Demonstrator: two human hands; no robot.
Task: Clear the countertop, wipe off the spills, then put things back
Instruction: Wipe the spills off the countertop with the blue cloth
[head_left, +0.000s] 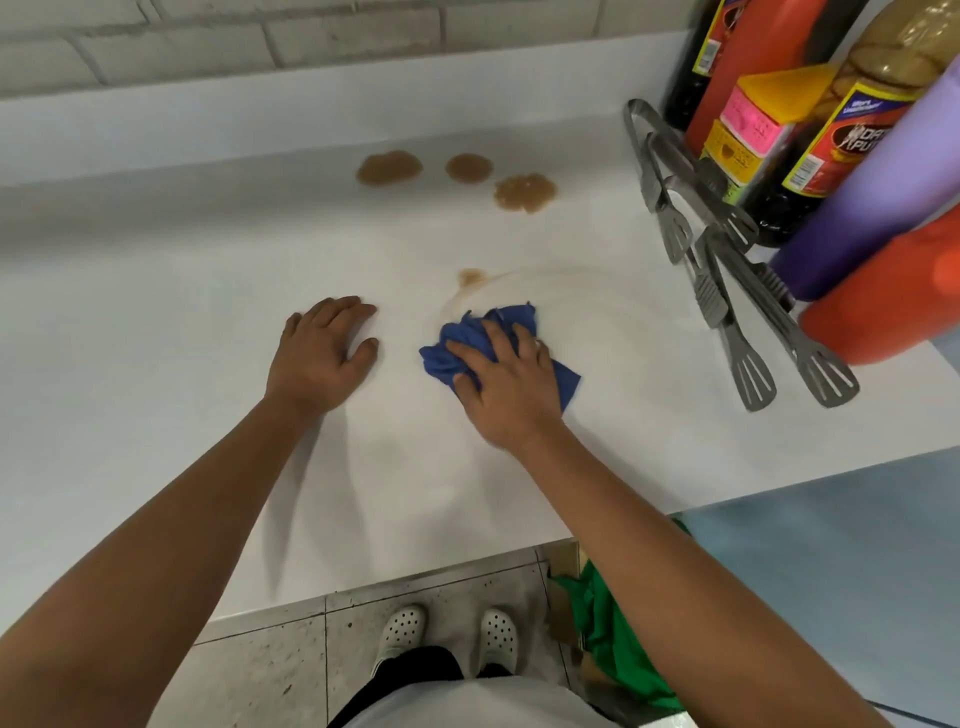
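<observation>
On the white counter (156, 322), near its middle, the person's right hand (506, 384) lies palm-down on a crumpled blue cloth (467, 343), fingers spread and bent over the folds so that they press and hold it against the surface. The right forearm reaches in from the lower right, fully extended toward the cloth. Blue fabric shows beyond the fingertips and at both sides of the hand.

Just to the left, apart from the cloth, the left hand (322, 353) rests flat on the bare counter, fingers straight and close together, thumb out to the side, holding nothing; its arm comes in from the lower left.

Above the cloth a faint brown arc of smeared liquid (467, 291) curves away (it ends in a small brown patch). Farther back, near the wall, sit three brown puddles (460, 174) in a loose row, well apart from both hands.

Along the right side lie several metal tongs (727, 291), overlapping one another, their slotted ends pointing toward the front edge. Behind them stand crowded bottles: a purple bottle (857, 208), an orange-red bottle (883, 301), a dark sauce bottle (810, 171) with a labelled front, and a tall red one (753, 57).

Below the counter edge, white perforated clogs (447, 636) stand on a tiled floor beside some green fabric (613, 639).
</observation>
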